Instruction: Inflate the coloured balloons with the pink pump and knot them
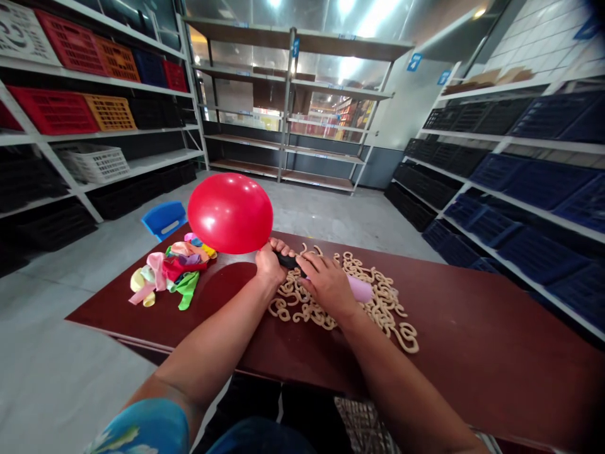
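The right hand (326, 280) grips a lilac-and-black plastic cylinder (361, 289), curled tan pieces (317, 313) scattered around that hand. The left hand (271, 261) clasps the cylinder's black end; just beyond it, leftward, bulges a round, glossy red balloon (230, 213).

Grey floor (42, 359); I've got crate racks off the table's (472, 328) left (142, 165) and right edges, blue chair (164, 219) by its far-left corner, window (331, 108) behind shelving (286, 101), probably glass.
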The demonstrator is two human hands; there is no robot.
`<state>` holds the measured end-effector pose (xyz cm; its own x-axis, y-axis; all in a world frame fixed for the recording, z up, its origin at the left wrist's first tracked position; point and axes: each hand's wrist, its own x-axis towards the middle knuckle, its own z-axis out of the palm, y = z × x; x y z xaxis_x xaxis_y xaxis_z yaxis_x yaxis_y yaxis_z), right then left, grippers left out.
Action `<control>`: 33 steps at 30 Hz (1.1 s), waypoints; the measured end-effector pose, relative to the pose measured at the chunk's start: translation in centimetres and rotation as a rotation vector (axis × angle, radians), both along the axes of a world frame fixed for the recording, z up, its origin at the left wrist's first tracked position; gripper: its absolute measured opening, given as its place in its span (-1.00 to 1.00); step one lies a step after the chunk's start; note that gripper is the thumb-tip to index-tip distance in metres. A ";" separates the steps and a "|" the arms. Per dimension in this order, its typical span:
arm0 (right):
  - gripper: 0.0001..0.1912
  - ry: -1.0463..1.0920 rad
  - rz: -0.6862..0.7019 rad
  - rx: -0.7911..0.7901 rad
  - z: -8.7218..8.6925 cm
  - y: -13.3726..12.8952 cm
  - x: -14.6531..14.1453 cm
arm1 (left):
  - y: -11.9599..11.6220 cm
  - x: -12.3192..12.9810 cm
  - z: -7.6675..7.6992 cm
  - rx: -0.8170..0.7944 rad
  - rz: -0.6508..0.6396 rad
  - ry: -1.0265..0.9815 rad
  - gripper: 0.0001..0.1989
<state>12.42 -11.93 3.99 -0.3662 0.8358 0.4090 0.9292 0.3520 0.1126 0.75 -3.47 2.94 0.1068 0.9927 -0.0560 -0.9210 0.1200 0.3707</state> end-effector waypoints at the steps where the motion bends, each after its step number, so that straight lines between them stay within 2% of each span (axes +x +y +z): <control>1: -0.50 0.002 0.000 -0.008 -0.1 0.0 0.2 | 0.1 -0.1 0.0 -0.012 -0.009 0.006 -0.82; 3: -0.54 0.008 -0.007 -0.024 -0.1 0.1 1.0 | 0.8 -0.7 -0.1 -0.031 0.028 0.025 -0.82; 6: -0.56 0.041 -0.098 -0.065 0.0 0.4 3.3 | 2.3 -1.9 -0.6 -0.019 0.176 0.076 -0.83; 8: -0.57 0.090 -0.253 -0.081 0.1 0.8 4.8 | 2.9 -2.2 -1.0 -0.007 0.248 0.134 -0.84; 10: -0.55 0.136 -0.436 -0.100 -0.1 1.5 6.1 | 2.9 -1.9 -1.3 0.007 0.267 0.195 -0.84; 13: -0.53 0.172 -0.633 -0.240 -0.9 2.6 7.0 | 2.0 -0.7 -1.4 0.059 0.187 0.272 -0.81; 16: -0.52 0.160 -0.684 -0.397 -1.8 3.3 7.2 | 1.0 0.4 -1.6 0.108 0.075 0.355 -0.79; 21: -0.37 0.147 -0.678 -0.361 -2.2 3.0 7.5 | 0.7 0.8 -2.6 0.171 -0.026 0.491 -0.81; 24: -0.37 0.177 -0.661 -0.296 -1.8 2.7 7.5 | 0.7 0.8 -2.9 0.192 -0.053 0.528 -0.81; 26: -0.42 0.226 -0.596 -0.184 -1.4 2.5 7.1 | 0.3 0.9 -2.7 0.209 -0.082 0.531 -0.81; 27: -0.47 0.267 -0.518 -0.113 -1.2 2.4 6.8 | 0.1 0.9 -2.6 0.224 -0.108 0.533 -0.81; 30: -0.63 0.465 -0.116 0.025 -1.0 2.1 4.9 | -1.0 0.9 -2.1 0.301 -0.297 0.567 -0.83; 31: -0.67 0.552 0.030 0.005 -1.1 2.0 4.3 | -1.4 0.8 -2.0 0.328 -0.395 0.594 -0.83; 33: -0.73 0.764 0.258 -0.156 -1.6 1.6 3.2 | -2.1 0.7 -1.9 0.351 -0.556 0.661 -0.79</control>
